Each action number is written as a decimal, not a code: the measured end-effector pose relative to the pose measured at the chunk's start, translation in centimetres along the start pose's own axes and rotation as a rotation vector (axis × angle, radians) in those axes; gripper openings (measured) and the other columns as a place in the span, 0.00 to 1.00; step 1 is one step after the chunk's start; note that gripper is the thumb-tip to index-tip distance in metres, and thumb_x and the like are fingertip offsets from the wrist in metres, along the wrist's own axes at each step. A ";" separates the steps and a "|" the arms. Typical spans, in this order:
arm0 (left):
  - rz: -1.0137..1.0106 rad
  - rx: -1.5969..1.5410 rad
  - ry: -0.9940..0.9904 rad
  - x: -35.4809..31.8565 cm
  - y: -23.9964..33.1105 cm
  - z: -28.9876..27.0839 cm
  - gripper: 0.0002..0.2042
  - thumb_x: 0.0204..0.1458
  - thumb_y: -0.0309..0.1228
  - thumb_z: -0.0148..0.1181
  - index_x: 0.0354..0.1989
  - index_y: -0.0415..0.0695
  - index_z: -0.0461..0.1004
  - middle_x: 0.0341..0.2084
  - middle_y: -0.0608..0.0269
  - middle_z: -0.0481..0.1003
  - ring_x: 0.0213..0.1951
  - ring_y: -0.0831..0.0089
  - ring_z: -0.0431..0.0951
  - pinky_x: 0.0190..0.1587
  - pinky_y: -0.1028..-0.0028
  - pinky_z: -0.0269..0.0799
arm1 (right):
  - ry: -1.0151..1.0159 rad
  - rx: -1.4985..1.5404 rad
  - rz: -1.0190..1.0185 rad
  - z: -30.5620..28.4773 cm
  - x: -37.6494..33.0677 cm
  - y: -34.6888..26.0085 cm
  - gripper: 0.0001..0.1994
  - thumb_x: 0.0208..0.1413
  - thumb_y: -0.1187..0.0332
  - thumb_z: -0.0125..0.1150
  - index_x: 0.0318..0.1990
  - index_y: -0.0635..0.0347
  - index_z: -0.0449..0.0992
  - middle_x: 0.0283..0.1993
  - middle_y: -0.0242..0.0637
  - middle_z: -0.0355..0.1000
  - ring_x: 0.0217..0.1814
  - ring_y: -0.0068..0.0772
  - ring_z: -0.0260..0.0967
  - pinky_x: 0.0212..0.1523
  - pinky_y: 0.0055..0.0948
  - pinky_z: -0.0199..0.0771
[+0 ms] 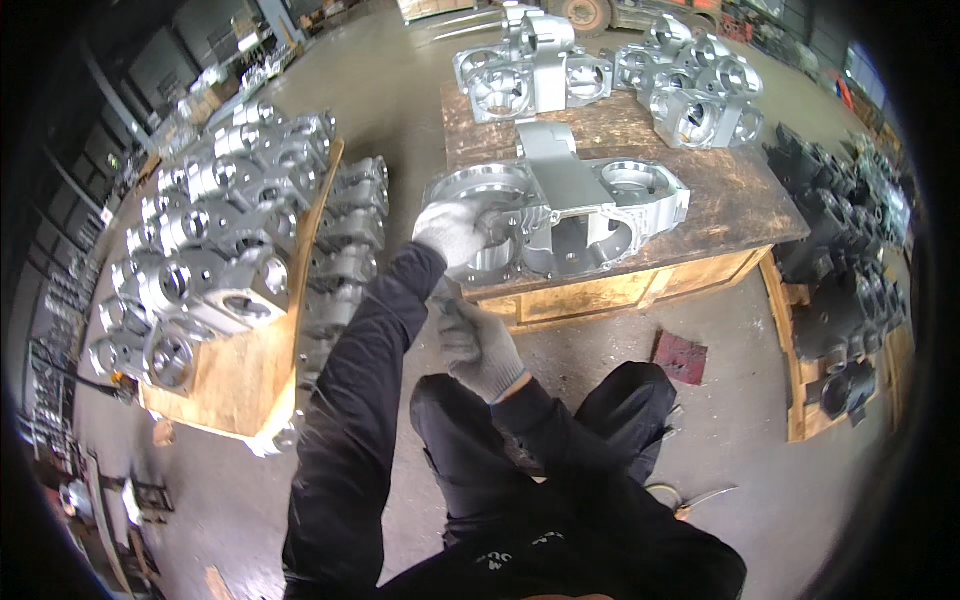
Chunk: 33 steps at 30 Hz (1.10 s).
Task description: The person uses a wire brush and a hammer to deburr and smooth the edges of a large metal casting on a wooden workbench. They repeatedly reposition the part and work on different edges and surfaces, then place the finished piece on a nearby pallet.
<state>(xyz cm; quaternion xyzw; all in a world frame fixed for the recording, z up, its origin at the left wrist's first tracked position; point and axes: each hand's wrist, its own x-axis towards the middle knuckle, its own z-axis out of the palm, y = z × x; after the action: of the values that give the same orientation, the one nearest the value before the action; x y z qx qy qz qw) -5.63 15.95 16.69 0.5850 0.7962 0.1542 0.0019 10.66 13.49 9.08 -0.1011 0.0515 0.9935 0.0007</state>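
A large silver metal casting [575,205] with several round bores lies on the dark wooden top of the bench in front of me. My left hand [453,232], in a pale knitted glove, is at its near left corner, the fingers curled over the edge beside the big ring-shaped bore. Below it, just off the bench edge, my right hand [482,352] is closed in a grey glove. Something small and greyish shows at the top of its fingers, too unclear to name. Both sleeves are dark.
More silver castings [535,70] stand at the bench's far side. On the left, a wooden pallet [225,385] carries rows of castings. Dark parts [845,310] fill a pallet on the right. A dark red square sheet [680,357] lies on the floor near my knees.
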 end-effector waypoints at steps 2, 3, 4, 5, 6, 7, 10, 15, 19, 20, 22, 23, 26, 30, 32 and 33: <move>0.061 0.023 0.095 -0.2 0.3 0.0 0.16 0.64 0.43 0.52 0.54 0.52 0.79 0.38 0.46 0.82 0.42 0.49 0.83 0.47 0.54 0.77 | -0.061 0.006 0.010 0.6 1.3 -0.4 0.09 0.73 0.62 0.51 0.43 0.54 0.74 0.26 0.22 0.61 0.19 0.12 0.54 0.15 0.13 0.55; 0.033 0.006 0.056 -0.3 0.4 0.0 0.17 0.65 0.43 0.51 0.55 0.51 0.78 0.39 0.45 0.81 0.44 0.47 0.82 0.49 0.53 0.77 | -0.047 -0.031 0.022 1.1 2.3 -0.8 0.09 0.73 0.62 0.51 0.43 0.53 0.74 0.26 0.22 0.62 0.19 0.12 0.55 0.15 0.14 0.57; 0.008 -0.004 0.020 -0.4 0.5 -0.1 0.17 0.66 0.43 0.51 0.56 0.51 0.78 0.41 0.44 0.81 0.46 0.46 0.81 0.50 0.53 0.76 | -0.016 -0.009 -0.025 1.0 2.3 -1.0 0.09 0.72 0.62 0.51 0.42 0.53 0.74 0.26 0.22 0.62 0.18 0.13 0.55 0.16 0.15 0.59; -0.010 -0.017 0.006 -0.4 0.6 -0.2 0.17 0.67 0.43 0.50 0.57 0.51 0.77 0.43 0.43 0.80 0.48 0.45 0.80 0.51 0.52 0.75 | 0.077 -0.215 -0.059 0.9 2.3 -1.7 0.09 0.72 0.62 0.51 0.41 0.54 0.75 0.26 0.22 0.63 0.18 0.14 0.56 0.17 0.17 0.60; -0.031 -0.009 -0.023 -0.5 0.7 -0.3 0.17 0.67 0.44 0.50 0.56 0.49 0.77 0.42 0.44 0.81 0.48 0.45 0.80 0.51 0.52 0.75 | 0.203 -0.356 -0.150 0.4 1.4 -1.9 0.10 0.72 0.62 0.51 0.41 0.54 0.75 0.26 0.23 0.64 0.18 0.15 0.57 0.18 0.18 0.62; -0.022 -0.007 -0.018 -0.5 0.7 -0.4 0.17 0.67 0.43 0.50 0.56 0.49 0.77 0.42 0.44 0.81 0.48 0.45 0.80 0.51 0.53 0.75 | 0.325 -0.478 -0.161 -0.5 -0.3 -1.6 0.10 0.72 0.62 0.51 0.40 0.55 0.75 0.25 0.23 0.65 0.18 0.16 0.58 0.19 0.20 0.63; 0.033 -0.029 0.042 -0.6 0.7 -0.4 0.16 0.66 0.42 0.50 0.55 0.49 0.78 0.39 0.44 0.81 0.47 0.44 0.81 0.50 0.53 0.76 | 0.219 -1.256 -0.166 -4.1 -10.2 -3.6 0.14 0.72 0.62 0.53 0.54 0.63 0.76 0.31 0.25 0.70 0.28 0.17 0.67 0.29 0.20 0.70; 0.122 0.006 0.209 -1.4 0.9 0.3 0.13 0.65 0.39 0.52 0.46 0.44 0.79 0.34 0.46 0.80 0.41 0.44 0.81 0.45 0.54 0.77 | 0.503 -1.389 -0.571 -2.7 -21.8 -5.8 0.20 0.71 0.67 0.54 0.68 0.61 0.70 0.31 0.27 0.72 0.26 0.14 0.65 0.25 0.19 0.66; 0.189 -0.027 0.256 -1.9 1.7 0.1 0.13 0.64 0.39 0.54 0.48 0.47 0.79 0.37 0.49 0.82 0.43 0.49 0.82 0.47 0.56 0.77 | 0.725 -1.318 -0.889 -0.1 -26.3 -7.5 0.22 0.71 0.69 0.53 0.70 0.59 0.67 0.28 0.25 0.69 0.21 0.15 0.63 0.22 0.19 0.65; 0.194 -0.047 0.276 -2.0 1.9 -0.2 0.13 0.64 0.39 0.55 0.46 0.45 0.79 0.36 0.48 0.81 0.42 0.48 0.82 0.46 0.55 0.76 | 0.700 -1.348 -0.900 0.3 -26.8 -7.9 0.22 0.71 0.69 0.52 0.71 0.59 0.67 0.27 0.25 0.68 0.21 0.14 0.63 0.21 0.19 0.65; 0.082 -0.043 0.131 -1.7 2.6 -0.8 0.14 0.65 0.40 0.54 0.48 0.44 0.79 0.41 0.48 0.81 0.45 0.49 0.82 0.48 0.55 0.76 | 0.717 -1.385 -0.900 0.8 -27.3 -8.5 0.23 0.71 0.70 0.52 0.71 0.60 0.66 0.27 0.24 0.67 0.21 0.14 0.62 0.21 0.19 0.64; 0.129 -0.054 0.170 -1.2 3.1 -1.1 0.14 0.66 0.41 0.53 0.49 0.45 0.79 0.43 0.48 0.81 0.46 0.49 0.81 0.50 0.56 0.75 | 0.698 -1.407 -0.911 0.9 -27.3 -8.7 0.23 0.71 0.70 0.52 0.71 0.61 0.66 0.26 0.24 0.67 0.21 0.14 0.62 0.21 0.18 0.65; 0.176 -0.053 0.216 0.4 4.4 -1.9 0.18 0.69 0.43 0.48 0.58 0.48 0.75 0.53 0.50 0.78 0.55 0.51 0.78 0.60 0.57 0.71 | 0.654 -1.388 -0.969 1.1 -26.8 -8.8 0.23 0.70 0.71 0.52 0.71 0.63 0.65 0.25 0.24 0.66 0.20 0.13 0.62 0.21 0.18 0.64; 0.216 0.067 0.015 4.0 5.4 -2.0 0.25 0.69 0.48 0.45 0.66 0.46 0.71 0.61 0.46 0.74 0.63 0.51 0.73 0.66 0.58 0.67 | 0.695 -1.333 -1.006 -0.2 -27.3 -8.5 0.23 0.70 0.70 0.52 0.71 0.63 0.65 0.24 0.23 0.65 0.20 0.13 0.61 0.20 0.18 0.64; 0.209 0.077 -0.010 5.4 5.3 -1.8 0.29 0.69 0.52 0.41 0.67 0.44 0.70 0.64 0.45 0.71 0.65 0.51 0.71 0.68 0.60 0.65 | 0.732 -1.282 -1.031 -2.0 -28.4 -8.4 0.22 0.70 0.70 0.53 0.70 0.65 0.67 0.24 0.24 0.67 0.21 0.12 0.62 0.22 0.18 0.64; 0.142 0.086 -0.055 6.0 5.1 -1.7 0.28 0.69 0.51 0.43 0.64 0.41 0.72 0.62 0.43 0.73 0.65 0.51 0.72 0.68 0.59 0.65 | 0.817 -1.336 -1.061 -3.0 -29.3 -8.4 0.22 0.70 0.69 0.53 0.69 0.65 0.68 0.24 0.25 0.67 0.21 0.12 0.62 0.23 0.19 0.64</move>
<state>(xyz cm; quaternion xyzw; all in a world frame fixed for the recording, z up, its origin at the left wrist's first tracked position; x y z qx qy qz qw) -3.04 22.50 20.60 0.6435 0.7583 0.1036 -0.0122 40.03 21.77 11.17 -0.4308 -0.5846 0.5753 0.3764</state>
